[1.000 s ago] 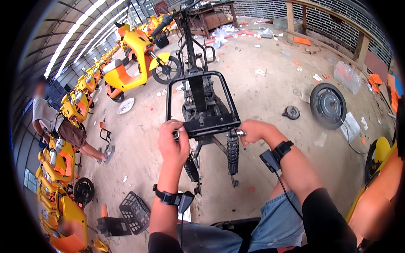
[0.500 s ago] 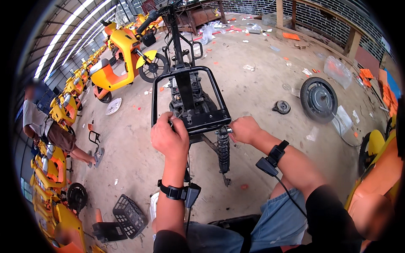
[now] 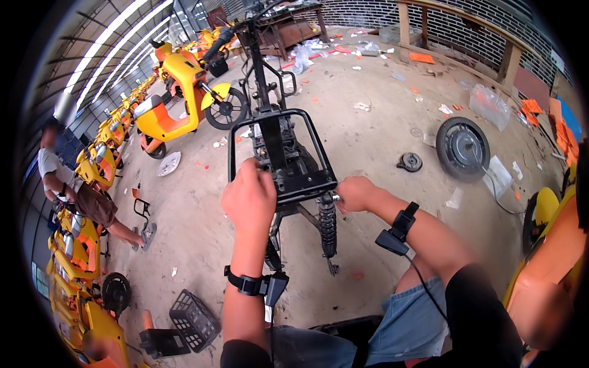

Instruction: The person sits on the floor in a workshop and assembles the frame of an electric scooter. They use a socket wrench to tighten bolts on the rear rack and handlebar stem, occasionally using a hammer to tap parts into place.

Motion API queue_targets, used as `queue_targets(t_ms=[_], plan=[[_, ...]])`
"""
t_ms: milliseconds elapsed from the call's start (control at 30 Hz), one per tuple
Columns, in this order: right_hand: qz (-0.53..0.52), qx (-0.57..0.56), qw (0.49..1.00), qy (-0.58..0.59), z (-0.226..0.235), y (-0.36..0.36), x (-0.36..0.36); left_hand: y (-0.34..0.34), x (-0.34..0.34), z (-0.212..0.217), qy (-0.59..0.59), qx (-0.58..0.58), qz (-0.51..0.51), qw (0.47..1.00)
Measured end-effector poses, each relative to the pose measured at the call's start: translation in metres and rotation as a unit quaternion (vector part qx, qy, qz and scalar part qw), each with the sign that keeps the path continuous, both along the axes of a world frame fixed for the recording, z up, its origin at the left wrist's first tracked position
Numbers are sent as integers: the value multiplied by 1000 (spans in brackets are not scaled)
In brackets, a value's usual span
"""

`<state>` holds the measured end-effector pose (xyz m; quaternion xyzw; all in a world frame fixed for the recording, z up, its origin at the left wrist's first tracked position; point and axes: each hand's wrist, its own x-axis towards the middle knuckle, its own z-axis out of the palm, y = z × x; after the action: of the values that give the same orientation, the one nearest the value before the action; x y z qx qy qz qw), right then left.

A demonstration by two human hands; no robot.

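Observation:
A bare scooter frame [image 3: 260, 73] of black metal stands in front of me, with a black tubular rear rack [image 3: 314, 144] on top. My left hand [image 3: 248, 195] is closed at the rack's near left corner; what its fingers hold is hidden. At the right corner my right hand [image 3: 357, 194] pinches a small silver bolt [image 3: 334, 197] at the top of a black coil shock absorber [image 3: 327, 227]. That shock hangs down with its lower end free. Another shock absorber [image 3: 272, 254] shows partly behind my left forearm.
A wheel with a cable [image 3: 463, 148] and a round dark part [image 3: 410, 162] lie on the floor at right. Yellow scooters [image 3: 178, 101] stand at left, and a person [image 3: 76, 184] stands beside them. A black basket [image 3: 195, 320] lies at lower left. An orange-yellow scooter [image 3: 546, 270] is close on my right.
My view has shifted slightly, so the frame sits a little lower and to the right. My left hand has turned, its fingers now more hidden. The right hand stays at the shock's top.

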<state>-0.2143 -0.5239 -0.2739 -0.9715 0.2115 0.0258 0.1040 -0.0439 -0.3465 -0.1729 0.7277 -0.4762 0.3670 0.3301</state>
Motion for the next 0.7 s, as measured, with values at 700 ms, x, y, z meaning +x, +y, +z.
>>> queue_targets(t_ms=[700], plan=[[109, 356, 921, 113, -83, -45, 0, 2, -47, -26, 104, 208, 13, 973]])
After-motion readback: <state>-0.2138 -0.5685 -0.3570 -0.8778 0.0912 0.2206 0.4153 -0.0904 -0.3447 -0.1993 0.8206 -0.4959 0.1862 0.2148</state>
